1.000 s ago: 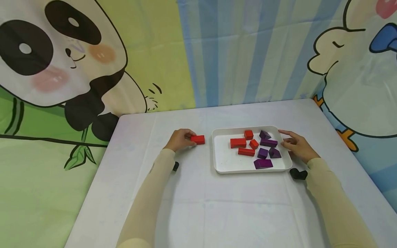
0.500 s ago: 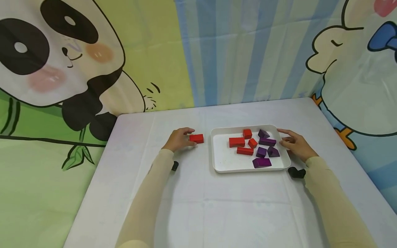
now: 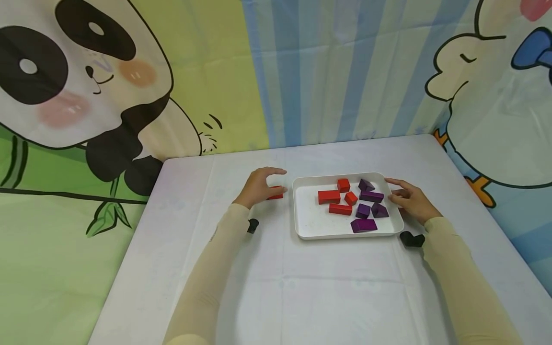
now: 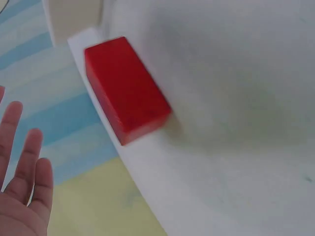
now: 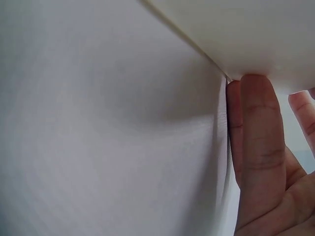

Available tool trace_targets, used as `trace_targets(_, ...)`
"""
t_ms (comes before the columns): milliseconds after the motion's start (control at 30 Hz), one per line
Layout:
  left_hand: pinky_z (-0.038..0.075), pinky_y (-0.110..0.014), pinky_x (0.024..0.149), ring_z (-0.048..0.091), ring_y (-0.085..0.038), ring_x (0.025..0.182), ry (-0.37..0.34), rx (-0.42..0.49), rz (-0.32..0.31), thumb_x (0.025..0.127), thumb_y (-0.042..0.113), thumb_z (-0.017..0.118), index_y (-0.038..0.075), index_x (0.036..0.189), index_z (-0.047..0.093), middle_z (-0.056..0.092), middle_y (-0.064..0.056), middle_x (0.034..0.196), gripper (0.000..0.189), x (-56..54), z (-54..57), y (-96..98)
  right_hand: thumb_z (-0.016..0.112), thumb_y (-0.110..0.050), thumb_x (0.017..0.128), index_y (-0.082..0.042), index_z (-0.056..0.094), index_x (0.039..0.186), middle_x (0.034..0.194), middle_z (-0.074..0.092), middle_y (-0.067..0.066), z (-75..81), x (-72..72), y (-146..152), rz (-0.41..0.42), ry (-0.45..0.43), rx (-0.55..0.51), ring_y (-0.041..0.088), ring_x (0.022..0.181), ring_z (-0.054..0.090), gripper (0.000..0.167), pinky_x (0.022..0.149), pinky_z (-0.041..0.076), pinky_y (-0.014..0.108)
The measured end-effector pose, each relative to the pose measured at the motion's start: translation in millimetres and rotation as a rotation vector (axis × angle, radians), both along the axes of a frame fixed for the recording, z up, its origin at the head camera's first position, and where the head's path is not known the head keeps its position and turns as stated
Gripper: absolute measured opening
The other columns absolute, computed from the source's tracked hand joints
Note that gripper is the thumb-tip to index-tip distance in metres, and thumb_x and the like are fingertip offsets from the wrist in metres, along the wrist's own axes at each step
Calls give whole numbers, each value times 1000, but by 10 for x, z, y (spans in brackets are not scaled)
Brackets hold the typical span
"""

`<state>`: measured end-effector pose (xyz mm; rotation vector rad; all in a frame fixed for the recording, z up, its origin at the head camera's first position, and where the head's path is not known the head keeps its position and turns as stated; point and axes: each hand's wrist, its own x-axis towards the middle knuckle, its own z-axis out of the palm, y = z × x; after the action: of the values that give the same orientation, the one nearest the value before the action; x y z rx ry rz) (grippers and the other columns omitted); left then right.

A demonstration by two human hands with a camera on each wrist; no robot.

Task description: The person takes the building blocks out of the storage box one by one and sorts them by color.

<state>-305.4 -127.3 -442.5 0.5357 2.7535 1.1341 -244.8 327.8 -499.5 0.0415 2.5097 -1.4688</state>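
Note:
My left hand [image 3: 255, 188] is raised beside and partly over a red rectangular block [image 4: 125, 88] lying on the white tabletop. Its thumb and fingers are spread apart and hold nothing. In the head view the hand hides most of that block; the left wrist view shows it whole, apart from the fingers. My right hand [image 3: 411, 202] rests at the right end of a white tray [image 3: 309, 215]. In the right wrist view, its fairly straight fingers [image 5: 262, 142] touch the tray's outer side. Red blocks [image 3: 329, 197] and purple blocks [image 3: 364, 225] lie loose inside the tray.
A white cloth [image 3: 258, 297] covers the table. Behind it hangs a printed backdrop [image 3: 207, 72] with cartoon animals. Black wrist mounts [image 3: 412, 239] sit beneath both wrists. Several blocks gather in the tray's middle and right part, red ones left of the purple ones.
My left hand has let go of the red block, spread its fingers and moved up and to the right. The block stays on the table left of the tray. The right hand keeps its place.

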Motion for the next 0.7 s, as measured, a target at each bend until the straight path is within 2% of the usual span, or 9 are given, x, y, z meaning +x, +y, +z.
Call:
trace_targets(167,44,-50,121,56,-33,144,-14,41,-29,94,21,89,13,142,72,67,-6,148,52,4,64,166,56,-21,115,-16,25,173,152,49,39,-9,-4,4,-9,-8,-2,52,133,55,66,85,59,23)
trace_targets(300,48,-49,118,60,-34,137,-28,102,-60,95,18,87,11,141,73,70,-8,144,49,1,94,303,56,-21,115,-17,25,173,153,48,39,-8,-10,-2,-18,-19,-5,52,135,54,67,84,58,22)
trace_targets(533,52,-46,114,62,-36,135,-57,171,-82,96,18,86,11,141,73,71,-6,141,48,27,97,511,57,-20,114,-17,25,173,153,48,38,5,0,-12,-22,-20,-14,51,134,54,67,81,56,18)
trace_targets(700,53,-37,112,65,-27,132,-57,191,-103,96,18,86,11,137,74,73,-5,138,43,36,94,650,57,-20,114,-17,26,173,152,48,38,-2,5,-18,-28,-15,-18,50,132,55,66,80,56,18)
